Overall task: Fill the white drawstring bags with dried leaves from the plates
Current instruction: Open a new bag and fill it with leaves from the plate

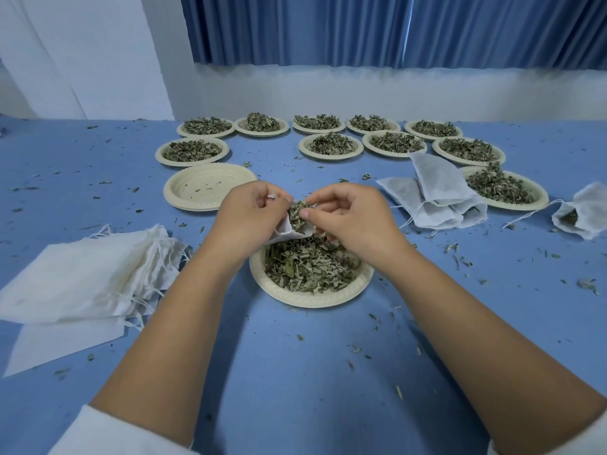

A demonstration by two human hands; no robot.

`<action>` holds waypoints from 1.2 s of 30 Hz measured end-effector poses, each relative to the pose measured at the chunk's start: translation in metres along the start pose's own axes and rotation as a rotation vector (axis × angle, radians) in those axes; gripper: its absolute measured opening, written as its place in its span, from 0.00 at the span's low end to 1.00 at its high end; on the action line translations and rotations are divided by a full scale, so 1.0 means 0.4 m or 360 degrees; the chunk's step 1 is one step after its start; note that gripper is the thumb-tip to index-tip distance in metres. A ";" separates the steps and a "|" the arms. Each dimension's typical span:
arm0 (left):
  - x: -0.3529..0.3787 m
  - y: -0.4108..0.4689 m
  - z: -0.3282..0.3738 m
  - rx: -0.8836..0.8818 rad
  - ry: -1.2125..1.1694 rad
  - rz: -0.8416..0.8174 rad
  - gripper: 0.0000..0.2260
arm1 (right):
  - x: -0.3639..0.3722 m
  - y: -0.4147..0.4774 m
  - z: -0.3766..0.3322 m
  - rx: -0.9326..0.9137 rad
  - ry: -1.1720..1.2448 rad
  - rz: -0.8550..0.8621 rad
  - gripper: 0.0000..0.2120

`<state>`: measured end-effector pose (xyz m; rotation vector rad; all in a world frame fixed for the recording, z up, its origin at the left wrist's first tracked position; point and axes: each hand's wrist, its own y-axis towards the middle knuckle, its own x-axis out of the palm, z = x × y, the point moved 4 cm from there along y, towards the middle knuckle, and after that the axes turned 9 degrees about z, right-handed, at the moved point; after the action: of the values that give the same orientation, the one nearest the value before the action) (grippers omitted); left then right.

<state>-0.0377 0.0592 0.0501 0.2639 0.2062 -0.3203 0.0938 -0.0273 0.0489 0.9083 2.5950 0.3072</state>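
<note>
A cream paper plate [358, 290] heaped with dried green leaves [308, 267] sits in front of me on the blue table. Just above its far edge my left hand [253, 211] holds a small white drawstring bag [285, 229] by its mouth. My right hand [351, 215] pinches a tuft of leaves at the bag's opening, where leaves show. Both hands hide most of the bag.
A pile of flat white bags [85, 277] lies at the left. Filled bags [437, 195] lie at the right, with another one [581, 211] further right. A stack of bare plates [210, 187] sits beyond my left hand. Several leaf-filled plates [331, 144] line the back. Leaf crumbs litter the table.
</note>
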 end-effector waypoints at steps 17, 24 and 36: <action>0.014 -0.004 -0.006 -0.0050 -0.0036 -0.0096 0.07 | 0.048 -0.021 0.014 -0.0442 -0.0716 -0.0330 0.13; 0.024 -0.013 0.005 -0.0047 -0.0122 -0.0167 0.06 | 0.060 -0.028 0.024 -0.0371 -0.0805 -0.0380 0.17; 0.015 -0.002 0.002 -0.0053 -0.0248 -0.0170 0.06 | 0.053 -0.029 0.029 -0.0365 -0.0764 -0.0407 0.18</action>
<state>-0.0324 0.0565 0.0491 0.1940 0.0719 -0.4410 0.0768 -0.0217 0.0289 0.4882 2.1446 0.2689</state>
